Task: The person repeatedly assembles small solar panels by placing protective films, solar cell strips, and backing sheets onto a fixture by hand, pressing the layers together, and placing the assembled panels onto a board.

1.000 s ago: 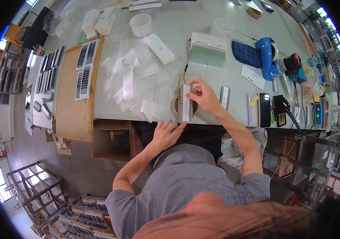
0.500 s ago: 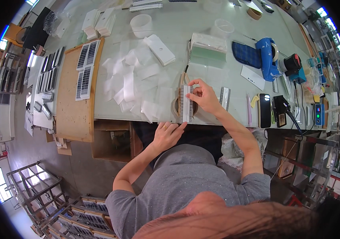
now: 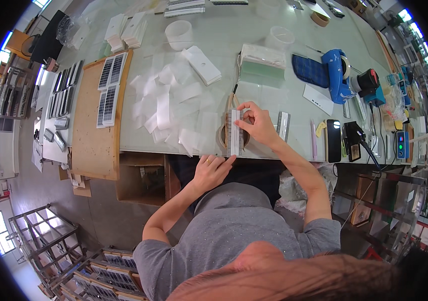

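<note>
A narrow grey and white strip point(image 3: 234, 140) lies lengthwise at the table's front edge, across a brownish ring-shaped thing point(image 3: 222, 134) that shows on both sides of it. My right hand point(image 3: 260, 125) comes in from the right. Its thumb and index finger are bent onto the strip's far part; whether anything small is between them is too fine to see. At the strip's near end is my left hand point(image 3: 211, 171), fingers together and bent, index fingertip touching that end. Its thumb is hidden. A second short silvery strip point(image 3: 283, 126) lies right of my right hand.
Loose translucent white film pieces point(image 3: 164, 108) are heaped to the left. Beyond are a stack of white plates point(image 3: 202, 65) and a wrapped block point(image 3: 262, 62). On the right are a blue tape dispenser point(image 3: 339, 75) and a black phone point(image 3: 333, 140). Panels lie on a wooden board point(image 3: 86, 143).
Both hands keep their places on the strip, with hardly any shift in the fingers. The whole view has moved very slightly.
</note>
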The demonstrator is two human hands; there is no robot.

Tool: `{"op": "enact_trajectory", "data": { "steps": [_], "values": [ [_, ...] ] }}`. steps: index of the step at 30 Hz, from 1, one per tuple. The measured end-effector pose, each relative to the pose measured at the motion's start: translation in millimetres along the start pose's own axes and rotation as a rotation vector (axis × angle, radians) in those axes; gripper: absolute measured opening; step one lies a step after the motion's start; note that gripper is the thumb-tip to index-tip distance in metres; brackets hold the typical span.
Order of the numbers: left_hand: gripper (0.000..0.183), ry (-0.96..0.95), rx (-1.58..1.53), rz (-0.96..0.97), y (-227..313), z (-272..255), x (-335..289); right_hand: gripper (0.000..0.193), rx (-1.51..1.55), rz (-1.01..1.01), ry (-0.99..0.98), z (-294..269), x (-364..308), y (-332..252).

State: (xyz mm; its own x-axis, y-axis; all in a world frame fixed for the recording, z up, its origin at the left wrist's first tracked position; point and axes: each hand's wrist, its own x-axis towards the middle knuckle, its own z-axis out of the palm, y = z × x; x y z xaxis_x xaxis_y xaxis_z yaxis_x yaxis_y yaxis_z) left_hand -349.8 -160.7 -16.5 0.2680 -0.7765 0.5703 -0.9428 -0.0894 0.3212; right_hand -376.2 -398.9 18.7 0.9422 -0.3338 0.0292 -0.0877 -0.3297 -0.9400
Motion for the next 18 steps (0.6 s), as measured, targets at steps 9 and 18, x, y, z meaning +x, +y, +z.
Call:
{"op": "enact_trajectory", "data": {
  "steps": [9, 18],
  "values": [
    [0.044, -0.016, 0.008, -0.008, 1, -3, 1, 0.036, -0.169, -0.043, 0.075, 0, 1, 3],
    [0.043, -0.018, 0.008, -0.010, 2, -3, 2, 0.036, -0.249, 0.011, 0.055, 0, 4, 7]
  ]
}}
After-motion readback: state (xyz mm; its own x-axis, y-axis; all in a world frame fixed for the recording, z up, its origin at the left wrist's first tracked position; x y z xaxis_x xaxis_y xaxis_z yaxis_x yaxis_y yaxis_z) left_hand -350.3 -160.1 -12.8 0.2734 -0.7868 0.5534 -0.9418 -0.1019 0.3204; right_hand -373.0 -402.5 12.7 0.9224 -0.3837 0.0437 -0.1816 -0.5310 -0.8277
